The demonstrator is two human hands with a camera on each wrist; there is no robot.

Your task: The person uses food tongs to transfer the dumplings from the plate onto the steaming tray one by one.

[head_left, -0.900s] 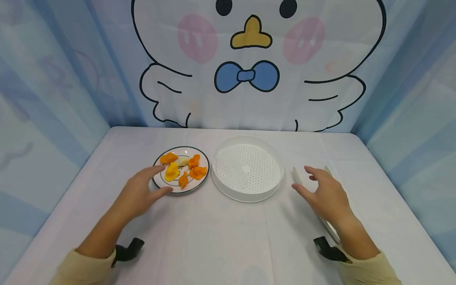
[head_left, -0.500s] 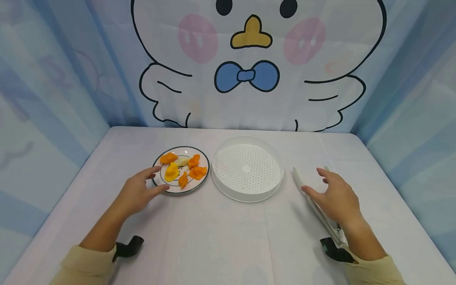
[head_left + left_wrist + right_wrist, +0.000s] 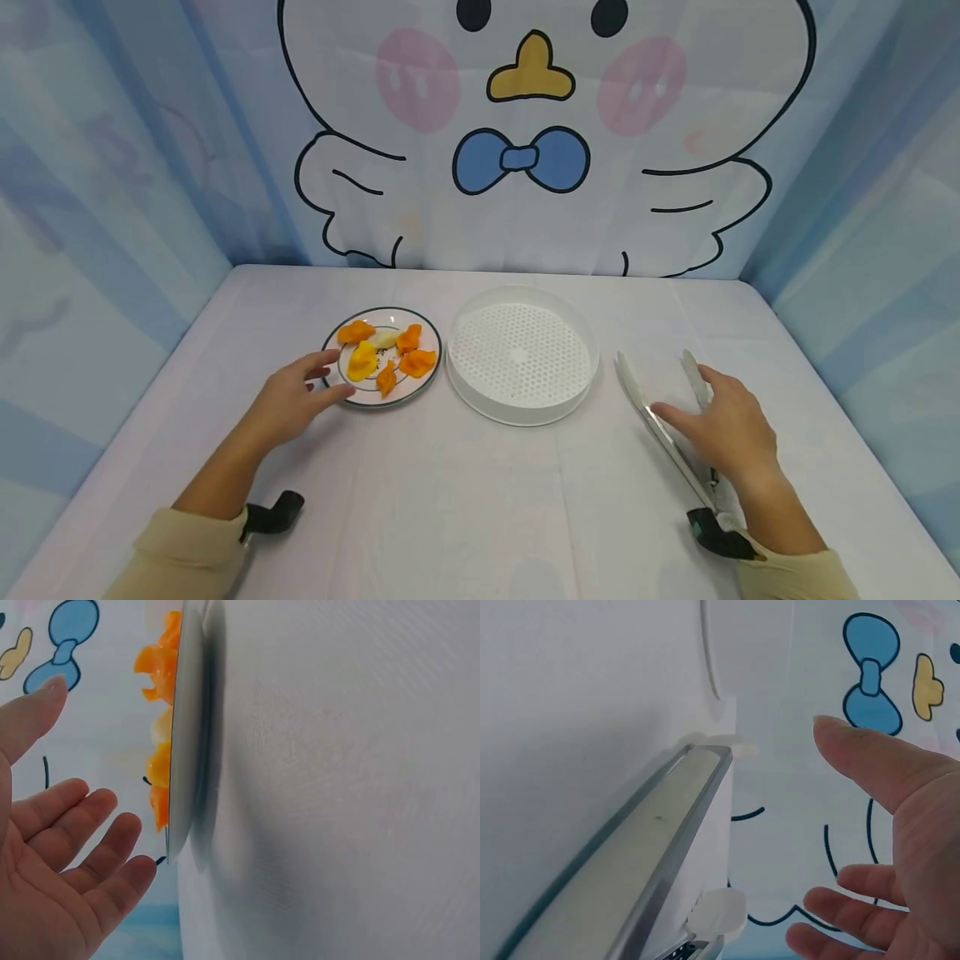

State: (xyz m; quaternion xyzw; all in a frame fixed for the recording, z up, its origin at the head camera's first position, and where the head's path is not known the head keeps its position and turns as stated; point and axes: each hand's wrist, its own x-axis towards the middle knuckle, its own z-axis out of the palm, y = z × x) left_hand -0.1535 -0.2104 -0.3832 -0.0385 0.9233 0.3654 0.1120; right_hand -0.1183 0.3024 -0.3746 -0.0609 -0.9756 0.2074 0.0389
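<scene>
My left hand hovers at the left rim of a small plate, its fingers spread and holding nothing. Several crinkled orange pieces lie on the plate, with a yellow one and a pale one among them. In the left wrist view the fingertips come close to the plate's edge. My right hand, also loosely spread, is over a pair of metal tongs with whitish tips, which lies on the table with its arms apart. The right wrist view shows the thumb apart from the tongs.
A round white tray with a perforated bottom stands beside the plate, between the two hands. White cloth covers the table. Behind it hangs a curtain with a cartoon figure, and blue curtains close off both sides.
My right hand has moved right and slightly down across the tongs, uncovering more of them. The left hand has drawn back slightly from the plate. The plate and tray stay put.
</scene>
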